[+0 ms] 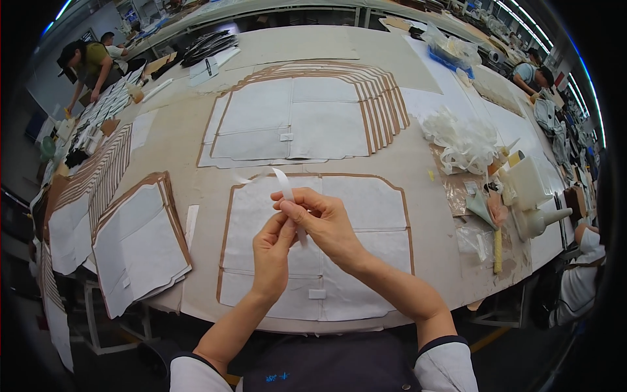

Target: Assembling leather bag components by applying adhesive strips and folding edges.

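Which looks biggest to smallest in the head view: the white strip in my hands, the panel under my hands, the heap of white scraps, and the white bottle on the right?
1. Panel
2. Scrap heap
3. Bottle
4. Strip
The panel lies nearest the camera, which adds to its look. Bottle and strip are close; part of the strip is hidden by both hands.

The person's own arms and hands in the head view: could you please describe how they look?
Both hands, left hand and right hand, are bare, without gloves or jewellery. The forearms are uncovered; short white sleeves with dark cuffs end near the elbows.
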Available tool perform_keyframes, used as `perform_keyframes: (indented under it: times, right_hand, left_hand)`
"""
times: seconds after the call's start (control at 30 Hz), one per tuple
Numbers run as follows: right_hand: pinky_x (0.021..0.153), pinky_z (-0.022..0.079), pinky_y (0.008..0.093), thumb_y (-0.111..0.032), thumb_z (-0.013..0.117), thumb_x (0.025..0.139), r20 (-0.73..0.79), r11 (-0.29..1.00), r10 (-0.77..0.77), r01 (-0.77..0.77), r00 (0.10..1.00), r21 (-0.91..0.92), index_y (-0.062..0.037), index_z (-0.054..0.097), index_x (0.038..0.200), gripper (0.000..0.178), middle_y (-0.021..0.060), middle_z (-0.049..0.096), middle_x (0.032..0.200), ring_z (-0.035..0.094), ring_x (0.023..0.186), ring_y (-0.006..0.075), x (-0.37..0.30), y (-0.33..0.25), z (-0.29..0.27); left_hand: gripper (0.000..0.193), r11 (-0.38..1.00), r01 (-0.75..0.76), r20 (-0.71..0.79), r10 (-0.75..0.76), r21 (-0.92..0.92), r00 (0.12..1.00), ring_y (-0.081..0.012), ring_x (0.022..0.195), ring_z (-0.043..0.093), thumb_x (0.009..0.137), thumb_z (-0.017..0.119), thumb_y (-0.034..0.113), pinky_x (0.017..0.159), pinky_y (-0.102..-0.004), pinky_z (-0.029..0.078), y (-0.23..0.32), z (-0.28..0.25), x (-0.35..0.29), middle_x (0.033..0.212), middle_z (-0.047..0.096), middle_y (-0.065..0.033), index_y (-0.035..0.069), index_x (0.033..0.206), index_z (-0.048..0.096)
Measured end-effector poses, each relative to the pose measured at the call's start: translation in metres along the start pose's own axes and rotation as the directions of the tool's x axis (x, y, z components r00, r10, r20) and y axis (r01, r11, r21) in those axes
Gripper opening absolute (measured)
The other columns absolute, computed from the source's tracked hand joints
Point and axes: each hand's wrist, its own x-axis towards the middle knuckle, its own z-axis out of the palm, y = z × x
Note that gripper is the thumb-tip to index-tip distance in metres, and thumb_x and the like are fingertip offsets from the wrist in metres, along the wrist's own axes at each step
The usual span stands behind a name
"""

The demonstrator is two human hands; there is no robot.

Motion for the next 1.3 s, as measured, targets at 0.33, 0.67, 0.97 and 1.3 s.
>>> perform_keyframes:
  times: [0.33,0.67,0.97,1.3]
  right_hand:
    - [0.057,0.043,0.0261,-0.021,0.062,0.099,0.291,0.947,0.171,-0.076,0.941,-0.313,-0.0005,0.069,0.095,0.022,0.0005,0.055,0.064,0.052,0.061,0.0078,-0.001,-0.029,-0.035]
    - [0.052,0.036,0.0241,-0.02,0.069,0.092,0.09,0.917,0.295,-0.255,0.951,-0.307,0.0001,0.072,0.09,0.021,-0.0021,0.054,0.061,0.049,0.057,0.0058,0.005,0.009,-0.123]
    - [0.058,0.044,0.03,-0.019,0.065,0.092,-0.107,0.864,0.317,-0.334,0.942,-0.377,0.0028,0.067,0.087,0.023,0.0048,0.061,0.069,0.055,0.064,0.0124,0.054,0.055,-0.147]
    - [0.069,0.045,0.0322,-0.02,0.065,0.096,-0.113,0.721,0.196,-0.222,0.974,-0.657,0.004,0.063,0.089,0.025,0.0087,0.059,0.072,0.053,0.07,0.0157,0.074,0.074,-0.148]
  left_hand:
    - [0.011,-0.188,-0.755,0.75,0.406,0.628,0.522,-0.0256,0.094,0.072,0.09,0.069,0.007,0.08,-0.0339,0.058,0.098,0.018,0.025,0.1,0.073,-0.0139,0.0,0.099,0.072]
    - [0.024,0.734,0.003,0.38,-0.355,0.679,0.854,-0.0037,0.068,0.049,0.095,0.07,0.023,0.062,-0.022,0.04,0.018,-0.046,0.108,0.075,0.062,0.0029,0.001,0.087,0.071]
    - [0.023,0.581,0.078,0.175,-0.367,0.81,0.914,-0.0061,0.072,0.052,0.091,0.071,0.024,0.067,-0.0235,0.042,-0.029,-0.059,0.164,0.077,0.066,0.0008,0.002,0.088,0.071]
    - [0.024,0.466,0.042,0.111,-0.295,0.884,0.949,-0.0101,0.065,0.054,0.089,0.072,0.023,0.062,-0.0265,0.044,-0.041,-0.064,0.179,0.074,0.064,-0.0034,-0.001,0.086,0.068]
